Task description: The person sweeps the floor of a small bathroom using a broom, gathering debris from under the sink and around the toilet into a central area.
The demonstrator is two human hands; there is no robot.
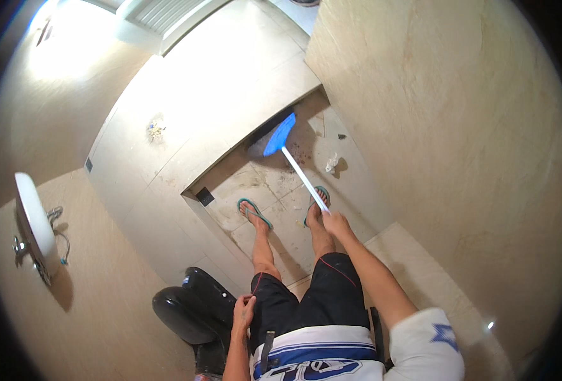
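Note:
My right hand (337,225) is wrapped round the upper end of a white-handled broom (279,135). The broom slants away from me, and its blue head hangs over or touches the dirty sunken floor (249,178) near the raised step. I cannot tell if it touches. Dark specks and grime lie under and around the head. To its right is a crumpled white scrap (332,163), with a small dark piece (342,136) farther off. Beside my left thigh, my left hand (244,309) rests loosely against my black shorts, fingers slightly bent and holding nothing visible.
A raised tiled step (185,136) runs across the far side, with a small debris pile (156,129) on it. A black toilet (189,311) stands close at my left, and a white washbasin (36,216) hangs farther left. Beige walls (459,146) flank the floor.

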